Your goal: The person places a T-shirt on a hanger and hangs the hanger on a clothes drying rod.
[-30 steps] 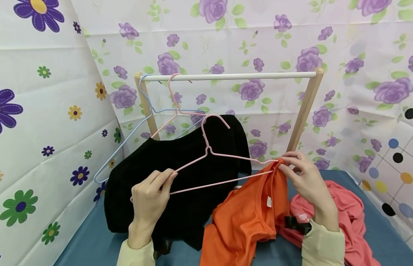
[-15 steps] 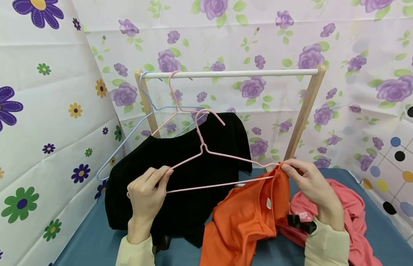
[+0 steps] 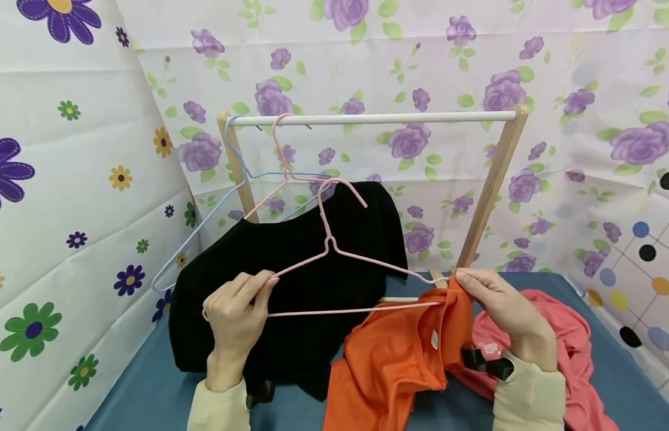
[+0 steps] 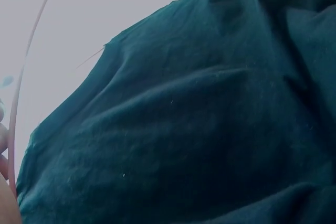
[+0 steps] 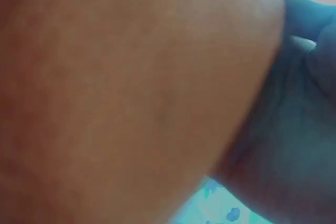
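Note:
My left hand [image 3: 237, 320] grips the left end of a pink clothes hanger [image 3: 380, 261], whose hook points up. The hanger's right end runs into an orange shirt [image 3: 388, 353] with a small white label at its neckline. There my right hand [image 3: 506, 305] pinches the shirt's gathered edge between thumb and fingers, the fingertips partly hidden behind cloth. Below that, the shirt drapes down to the table. In the left wrist view, the hanger's wire [image 4: 20, 87] passes by my fingertips at the left edge. Skin fills most of the right wrist view.
A rack with a white rail [image 3: 388, 119] and wooden legs stands behind. On its left end hang a blue hanger [image 3: 196, 233] and a pink hanger bearing a black shirt [image 3: 312, 269]. A coral-pink garment [image 3: 563, 335] lies crumpled at the right on the blue tabletop [image 3: 135, 383].
The hanger's right end and the orange shirt's pinched edge have come down, so the hanger's bottom bar is nearly level. Both hands keep their holds.

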The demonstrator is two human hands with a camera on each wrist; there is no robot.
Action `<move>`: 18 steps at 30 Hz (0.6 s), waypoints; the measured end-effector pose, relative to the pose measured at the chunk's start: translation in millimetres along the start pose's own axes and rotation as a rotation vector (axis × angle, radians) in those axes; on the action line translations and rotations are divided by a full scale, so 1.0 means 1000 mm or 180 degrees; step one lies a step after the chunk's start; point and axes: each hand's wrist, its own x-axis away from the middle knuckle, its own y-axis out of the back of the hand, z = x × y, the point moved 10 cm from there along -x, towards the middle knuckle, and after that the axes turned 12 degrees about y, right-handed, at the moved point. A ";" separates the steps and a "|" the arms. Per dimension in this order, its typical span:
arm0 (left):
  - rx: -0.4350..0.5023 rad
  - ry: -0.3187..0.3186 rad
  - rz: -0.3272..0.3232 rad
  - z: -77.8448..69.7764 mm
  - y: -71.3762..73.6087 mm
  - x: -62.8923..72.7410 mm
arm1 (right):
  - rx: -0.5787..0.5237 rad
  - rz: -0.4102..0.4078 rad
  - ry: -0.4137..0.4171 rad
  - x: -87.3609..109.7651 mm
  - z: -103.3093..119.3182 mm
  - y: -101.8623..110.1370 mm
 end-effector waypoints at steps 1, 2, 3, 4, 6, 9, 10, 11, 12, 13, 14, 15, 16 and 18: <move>0.0017 -0.0001 0.0000 -0.001 -0.001 0.000 | -0.0249 -0.0009 0.0004 0.000 0.000 -0.002; 0.0037 -0.0003 -0.0004 -0.002 -0.002 0.001 | -0.0466 -0.0036 -0.0027 0.000 -0.001 -0.004; 0.0058 -0.0007 -0.0013 -0.003 -0.002 0.001 | -0.0645 -0.0024 0.0000 -0.001 -0.001 -0.006; 0.0071 -0.0020 -0.0006 -0.004 -0.003 0.001 | -0.0718 -0.0028 0.0008 -0.002 -0.002 -0.008; 0.0046 -0.0078 0.0034 -0.008 -0.005 0.001 | -0.0503 -0.0054 -0.0027 -0.005 -0.006 -0.009; -0.0017 -0.0138 0.0092 -0.012 -0.008 0.002 | 0.0092 -0.0005 0.0054 -0.011 -0.008 -0.010; -0.0043 -0.0151 0.0115 -0.012 -0.009 0.002 | 0.0278 -0.0023 0.0050 -0.012 -0.009 -0.010; -0.0061 -0.0152 0.0119 -0.013 -0.009 0.002 | 0.0430 -0.0076 0.0035 -0.013 -0.010 -0.008; -0.0066 -0.0133 0.0108 -0.012 -0.009 0.002 | 0.0553 -0.0142 0.0062 -0.014 -0.010 -0.006; -0.0064 -0.0111 0.0097 -0.011 -0.009 0.002 | 0.0626 -0.0237 0.0110 -0.015 -0.010 -0.004; -0.0050 -0.0097 0.0081 -0.011 -0.008 0.002 | 0.0719 -0.0383 0.0137 -0.015 -0.009 0.000; -0.0043 -0.0084 0.0074 -0.010 -0.008 0.002 | 0.0849 -0.0567 0.0178 -0.015 -0.007 0.006; -0.0038 -0.0069 0.0074 -0.009 -0.008 0.001 | 0.1001 -0.0762 0.0237 -0.015 -0.005 0.011; -0.0032 -0.0039 0.0082 -0.007 -0.009 0.002 | 0.1245 -0.1109 0.0449 -0.015 0.003 0.019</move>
